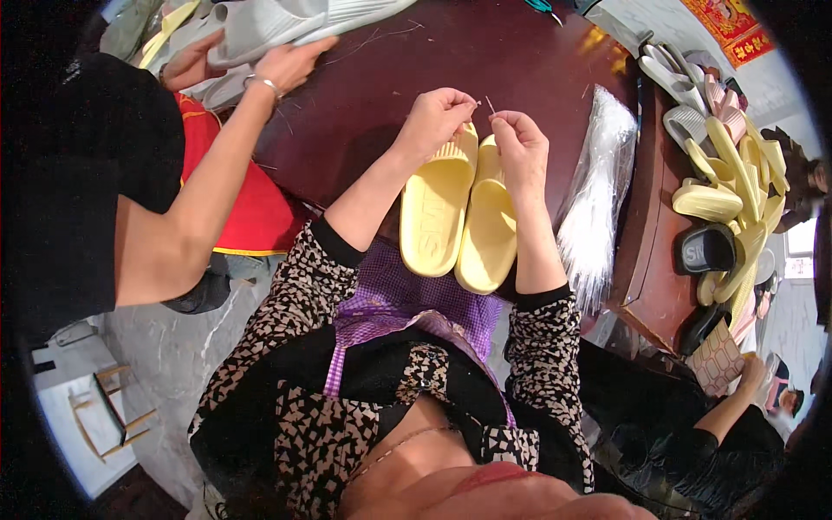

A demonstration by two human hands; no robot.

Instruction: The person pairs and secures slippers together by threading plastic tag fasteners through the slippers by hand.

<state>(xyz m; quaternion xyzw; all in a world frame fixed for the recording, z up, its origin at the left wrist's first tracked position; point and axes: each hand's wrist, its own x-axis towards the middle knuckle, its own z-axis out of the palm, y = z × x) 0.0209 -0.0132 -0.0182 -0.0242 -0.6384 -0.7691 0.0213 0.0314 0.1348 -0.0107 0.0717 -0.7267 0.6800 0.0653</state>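
Pair of pale yellow slippers (pixel 459 217) sat centre frame, side by side and touching, soles toward the person, heel ends hanging over the near edge of the dark red desk (pixel 381 95) above a purple checked apron (pixel 390 303). Left hand (pixel 438 117) rested on the toe end of the left slipper, fingers pinched narrow on something thin at the tips, too small to identify. Right hand (pixel 520 147) was on the toe end of the right slipper, thumb and forefinger pinched shut on a thin pin-like sliver (pixel 490 105) sticking up between the two hands. Both forearms came up from lower centre in black-and-cream patterned sleeves.

Just right of the slippers lay a bundle of clear plastic bags (pixel 598 191), reaching down past the desk edge. Right of frame: a heap of yellow, white and pink slippers (pixel 728 165) on a second brown surface, one black slipper (pixel 704 250) at its lower edge. Upper left: another person in black, with a bracelet, had a hand (pixel 290 62) flat on grey slippers (pixel 286 22); red cloth (pixel 251 208) sat below that arm. Lower right: a third person's hand held a patterned card (pixel 718 357)
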